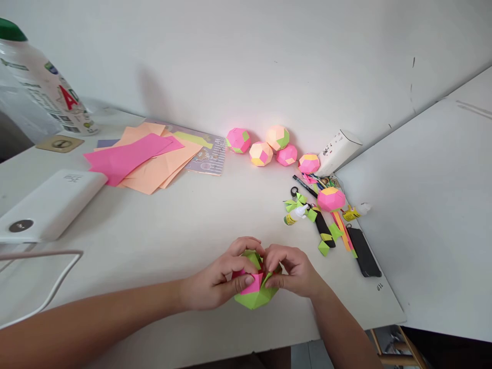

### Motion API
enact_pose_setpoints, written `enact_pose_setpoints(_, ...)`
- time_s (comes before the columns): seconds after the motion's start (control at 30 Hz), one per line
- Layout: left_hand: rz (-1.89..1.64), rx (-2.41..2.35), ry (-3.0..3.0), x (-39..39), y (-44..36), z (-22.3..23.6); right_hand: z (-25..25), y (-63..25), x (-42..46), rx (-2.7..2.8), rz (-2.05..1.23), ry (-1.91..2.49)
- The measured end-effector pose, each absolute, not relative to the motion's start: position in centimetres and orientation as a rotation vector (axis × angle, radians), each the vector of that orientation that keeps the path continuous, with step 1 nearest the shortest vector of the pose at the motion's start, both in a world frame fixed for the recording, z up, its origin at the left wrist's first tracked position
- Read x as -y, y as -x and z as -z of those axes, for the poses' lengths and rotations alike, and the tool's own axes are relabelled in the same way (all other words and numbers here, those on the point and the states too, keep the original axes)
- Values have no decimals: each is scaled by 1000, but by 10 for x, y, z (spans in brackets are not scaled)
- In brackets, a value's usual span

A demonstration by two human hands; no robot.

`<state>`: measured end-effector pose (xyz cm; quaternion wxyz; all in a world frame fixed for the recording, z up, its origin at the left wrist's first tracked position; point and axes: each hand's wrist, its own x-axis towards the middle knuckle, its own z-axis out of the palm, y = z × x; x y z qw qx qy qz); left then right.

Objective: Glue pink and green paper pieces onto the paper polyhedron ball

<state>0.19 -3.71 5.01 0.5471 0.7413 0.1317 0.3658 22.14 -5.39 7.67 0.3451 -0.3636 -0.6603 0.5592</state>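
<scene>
Near the table's front edge, both hands are on a green and pink paper ball (254,300) made of flat folded faces. My left hand (226,277) grips its left side, thumb on a pink face and fingers over the top. On the right, my right hand (290,269) pinches a green flap at a gap in the ball, its thumb and fingertips close together. The inside of the ball is mostly hidden by my fingers. Small green paper pieces (323,248) and a glue bottle (295,215) lie beyond my right hand.
Several finished-looking paper balls (277,137) sit by the wall. Pink and peach paper sheets (154,159) lie at the left, near a white power bank (49,205) and a tall bottle (49,82). At the right are a black pouch (363,251), another glue bottle (355,211) and a white box (338,151).
</scene>
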Motion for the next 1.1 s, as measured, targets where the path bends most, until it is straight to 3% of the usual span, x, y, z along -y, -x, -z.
enact_pose_setpoints(1.1, -837, -255, -1683, 37, -1, -45, -71, -214, 47, 2023, -633, 545)
